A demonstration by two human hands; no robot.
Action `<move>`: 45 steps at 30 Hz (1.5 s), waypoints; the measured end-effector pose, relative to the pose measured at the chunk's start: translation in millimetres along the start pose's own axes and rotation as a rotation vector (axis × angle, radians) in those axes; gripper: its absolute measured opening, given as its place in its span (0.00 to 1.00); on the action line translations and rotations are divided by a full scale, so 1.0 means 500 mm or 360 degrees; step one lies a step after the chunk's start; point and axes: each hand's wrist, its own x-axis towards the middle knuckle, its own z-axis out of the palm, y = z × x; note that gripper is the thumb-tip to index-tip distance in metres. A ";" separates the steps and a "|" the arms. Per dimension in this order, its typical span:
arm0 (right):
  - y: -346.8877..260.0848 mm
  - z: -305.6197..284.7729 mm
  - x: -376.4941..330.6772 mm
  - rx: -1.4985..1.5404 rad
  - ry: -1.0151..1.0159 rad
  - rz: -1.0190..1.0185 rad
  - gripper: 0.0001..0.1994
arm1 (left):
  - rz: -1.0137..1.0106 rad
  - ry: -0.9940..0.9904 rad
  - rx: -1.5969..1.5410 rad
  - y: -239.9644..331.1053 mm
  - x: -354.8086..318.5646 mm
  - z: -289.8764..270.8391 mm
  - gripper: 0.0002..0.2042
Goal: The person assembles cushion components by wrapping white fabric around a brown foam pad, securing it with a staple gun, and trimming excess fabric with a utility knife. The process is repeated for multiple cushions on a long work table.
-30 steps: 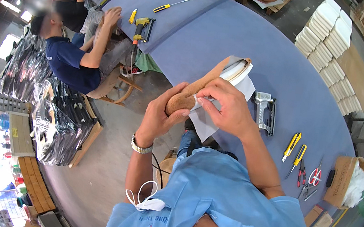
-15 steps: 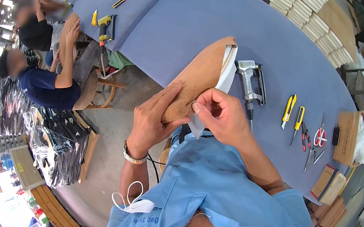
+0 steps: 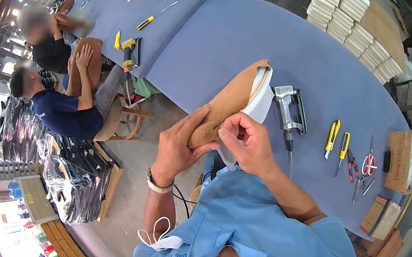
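Observation:
A long brown fabric-covered pad with a white underside is held up in front of me, over the near edge of the table. My left hand grips its near end, thumb along the lower edge and fingers over the brown cover. With thumb and forefinger pressed together, my right hand pinches the cover's edge at the near end. White cloth shows along the pad's right side. A silver staple gun with a hose lies to the right of the pad.
Right of the staple gun lie a yellow cutter, a yellow screwdriver, pliers and red-handled scissors. A cardboard box with white stuffing stands at the right edge. Two co-workers sit at the left, near a yellow staple gun.
The view has shifted, so the table and tools appear lower and farther right. My hands keep their hold on the pad. A co-worker's brown panel has turned, showing its broad face under a hand.

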 end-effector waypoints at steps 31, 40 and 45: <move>0.163 0.022 0.502 -0.1266 0.0241 -0.0430 0.19 | -0.0680 0.0698 -0.1491 -0.515 0.394 0.072 0.30; 0.113 0.028 0.510 -0.1034 0.0404 -0.0229 0.19 | -0.0600 0.0386 -0.0640 -0.374 0.349 0.102 0.44; 0.065 0.008 0.362 -0.0286 0.0286 -0.0005 0.13 | -0.0360 -0.0268 -0.0136 -0.286 0.338 -0.034 0.39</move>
